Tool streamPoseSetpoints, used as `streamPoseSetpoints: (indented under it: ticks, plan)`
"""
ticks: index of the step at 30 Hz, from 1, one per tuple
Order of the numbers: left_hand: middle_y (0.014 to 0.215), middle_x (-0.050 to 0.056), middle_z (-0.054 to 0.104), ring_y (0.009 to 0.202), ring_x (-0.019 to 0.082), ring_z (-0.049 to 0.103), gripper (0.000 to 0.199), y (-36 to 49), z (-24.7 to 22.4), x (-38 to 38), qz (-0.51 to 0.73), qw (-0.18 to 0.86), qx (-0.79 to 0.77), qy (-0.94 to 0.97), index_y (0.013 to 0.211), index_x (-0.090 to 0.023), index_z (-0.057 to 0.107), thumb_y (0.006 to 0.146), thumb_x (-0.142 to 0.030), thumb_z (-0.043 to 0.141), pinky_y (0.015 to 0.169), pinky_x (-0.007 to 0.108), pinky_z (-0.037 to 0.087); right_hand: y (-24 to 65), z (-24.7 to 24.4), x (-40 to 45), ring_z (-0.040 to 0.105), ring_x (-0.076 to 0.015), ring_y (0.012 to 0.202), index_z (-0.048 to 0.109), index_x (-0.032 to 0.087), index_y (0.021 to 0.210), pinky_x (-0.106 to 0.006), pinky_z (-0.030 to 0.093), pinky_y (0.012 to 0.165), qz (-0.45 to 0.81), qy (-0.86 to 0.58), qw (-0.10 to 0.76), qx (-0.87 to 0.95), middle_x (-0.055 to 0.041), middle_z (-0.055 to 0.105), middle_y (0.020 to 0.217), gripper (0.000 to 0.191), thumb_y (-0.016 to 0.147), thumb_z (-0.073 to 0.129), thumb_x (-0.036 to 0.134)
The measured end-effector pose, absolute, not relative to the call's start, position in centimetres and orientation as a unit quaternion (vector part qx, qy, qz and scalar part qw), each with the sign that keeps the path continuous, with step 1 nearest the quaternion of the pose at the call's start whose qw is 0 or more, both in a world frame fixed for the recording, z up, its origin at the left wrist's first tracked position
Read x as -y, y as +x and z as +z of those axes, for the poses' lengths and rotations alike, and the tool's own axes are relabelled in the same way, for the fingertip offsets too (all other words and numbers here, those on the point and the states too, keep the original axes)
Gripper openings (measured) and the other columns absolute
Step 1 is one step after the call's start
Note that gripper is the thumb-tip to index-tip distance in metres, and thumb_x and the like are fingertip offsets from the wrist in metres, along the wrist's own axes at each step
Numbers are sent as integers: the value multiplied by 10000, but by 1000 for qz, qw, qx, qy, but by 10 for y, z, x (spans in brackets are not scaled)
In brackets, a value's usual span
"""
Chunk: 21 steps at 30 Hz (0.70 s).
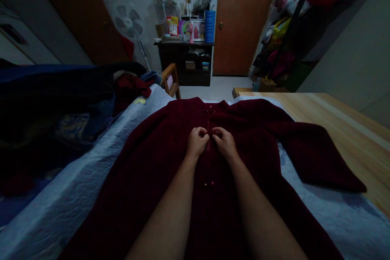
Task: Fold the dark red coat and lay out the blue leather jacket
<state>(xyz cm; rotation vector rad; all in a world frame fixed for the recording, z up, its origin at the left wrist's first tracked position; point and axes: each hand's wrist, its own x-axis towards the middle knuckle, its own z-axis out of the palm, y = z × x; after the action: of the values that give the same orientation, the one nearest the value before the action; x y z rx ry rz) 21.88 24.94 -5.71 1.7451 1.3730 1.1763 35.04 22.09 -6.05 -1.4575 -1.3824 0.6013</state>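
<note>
A dark red coat [161,162] lies spread out front side up, its collar at the far end and one sleeve stretched to the right. Over the upper part of its front opening, my left hand [197,141] is closed in a pinch on the coat's front edge. Close beside it, my right hand [224,141] pinches the opposite edge; whatever small fastening is between the fingertips is too small to make out. Nearer to me, a small shiny button [212,183] shows on the front. Another fastening [211,111] sits just below the collar.
Under the coat is a pale blue quilted cover [91,170]. Dark clothes [55,109] are heaped at the left, and a wooden board [338,118] runs along the right. Beyond are a wooden chair [169,77], a fan [129,22], a dark cabinet [169,65] and a door [237,36].
</note>
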Motion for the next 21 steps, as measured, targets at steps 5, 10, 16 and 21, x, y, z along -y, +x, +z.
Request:
streamPoseSetpoints:
  ticks: [5,10,16,21]
  plan:
    - [746,-25,561,644,102,510,68,216,-59,-253,451,341,-502,655,739,-171,599,708,-114,579,644,209,421,349,-57,-221,566,-154,690,591,199,808,-271,456,690,260,-587,514,569,-8,634,758,117,707,567,254]
    - [760,-28,555,652,96,513,69,217,-58,-251,446,351,-481,669,729,-173,602,701,-111,593,640,201,420,347,-56,-220,586,-154,703,615,195,809,-270,458,705,280,-576,508,576,-8,651,771,135,701,547,238]
    - [788,-7,582,733,113,573,115,216,-53,-246,435,321,-468,699,738,-179,649,740,-92,574,706,214,454,349,-54,-220,623,-158,739,655,191,817,-265,473,736,279,-599,488,570,-18,693,798,163,702,543,215]
    - [825,5,625,780,122,605,127,214,-53,-247,424,334,-471,698,767,-183,689,775,-108,587,754,227,477,350,-55,-221,640,-162,776,668,195,823,-267,481,763,269,-616,471,572,-23,712,827,159,716,551,204]
